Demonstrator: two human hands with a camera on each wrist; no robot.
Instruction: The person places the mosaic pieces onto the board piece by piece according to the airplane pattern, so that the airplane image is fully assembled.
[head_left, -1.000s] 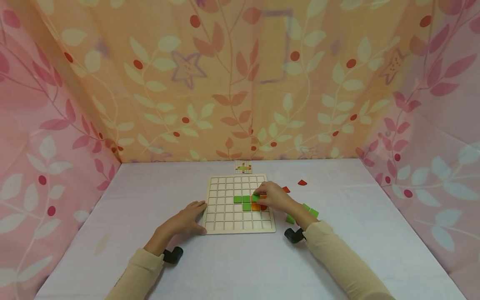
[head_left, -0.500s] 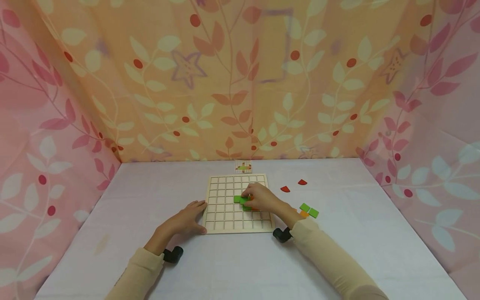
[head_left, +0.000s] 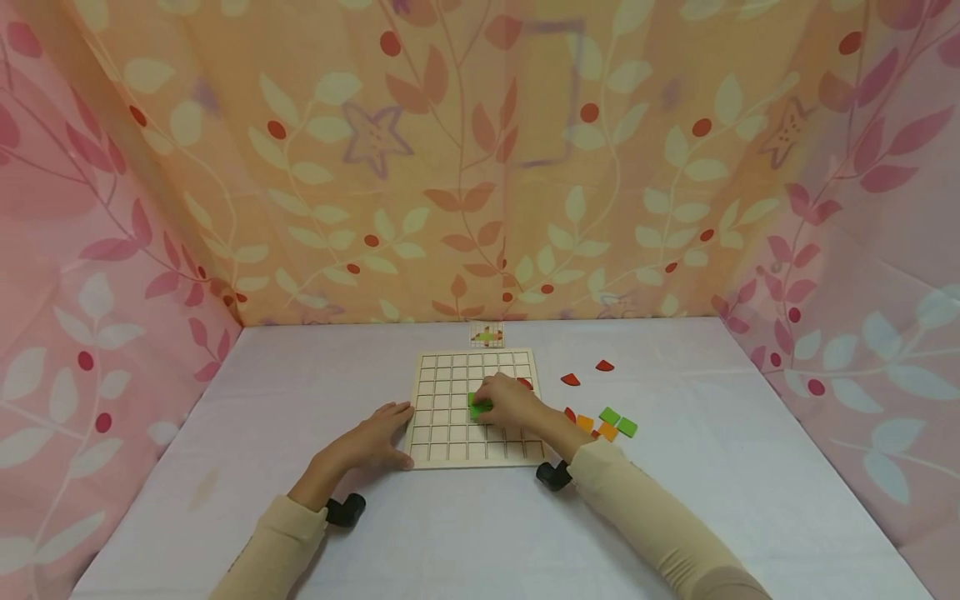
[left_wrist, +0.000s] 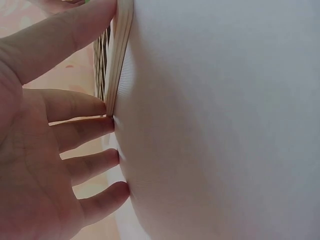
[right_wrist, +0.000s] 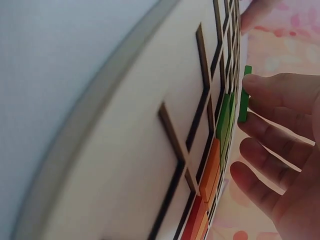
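A wooden grid board (head_left: 438, 433) lies on the table. My left hand (head_left: 375, 437) rests at its left side, fingers spread; in the left wrist view the thumb and fingertips (left_wrist: 102, 107) meet the board's edge. My right hand (head_left: 513, 402) is over the middle of the grid. Between thumb and finger it pinches a green square tile (right_wrist: 244, 95), held just off the board in the right wrist view. Beneath, green tiles (right_wrist: 223, 120), orange tiles (right_wrist: 210, 170) and a red piece (right_wrist: 192, 220) sit in a row in the grid, mostly hidden by the hand in the head view.
Right of the board lie loose red pieces (head_left: 571, 380), orange tiles (head_left: 608, 431) and green tiles (head_left: 627, 426). A small pattern card (head_left: 487, 335) lies behind the board. Black wrist cameras (head_left: 347, 510) hang under both wrists. Floral cloth (head_left: 450, 167) encloses the table at the back and sides.
My right hand has moved left across the board with the green tile, from the right-hand columns to the middle. The left hand has stayed at the board's edge.
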